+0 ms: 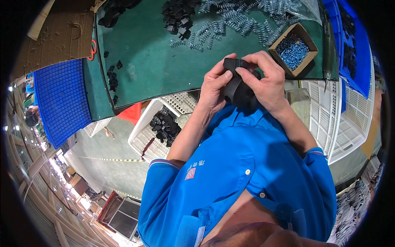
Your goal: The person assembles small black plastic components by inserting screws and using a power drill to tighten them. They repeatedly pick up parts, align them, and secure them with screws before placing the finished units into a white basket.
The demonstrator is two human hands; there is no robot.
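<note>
Between my two hands, just off the near edge of the green-topped table (pixel 152 78), is a black plastic part (pixel 238 91) with a rounded body and a blocky upper end. My left hand (pixel 214 84) grips its left side, thumb pressed near the top. With thumb and fingers, my right hand (pixel 265 78) pinches the upper right of the same part. Its underside and the far fingertips are hidden. Beyond the hands lie many loose metal springs (pixel 242 22) and a pile of small black pieces (pixel 177 18). A cardboard box of bluish screws (pixel 293 53) stands close to my right hand.
White crates stand below the table: one with black parts (pixel 164 125) at left, another (pixel 345 119) at right. Blue bins flank the table, left (pixel 61 99) and right (pixel 360 49). A dark green power screwdriver (pixel 327 49) lies along the right edge. Cardboard (pixel 61 41) sits far left.
</note>
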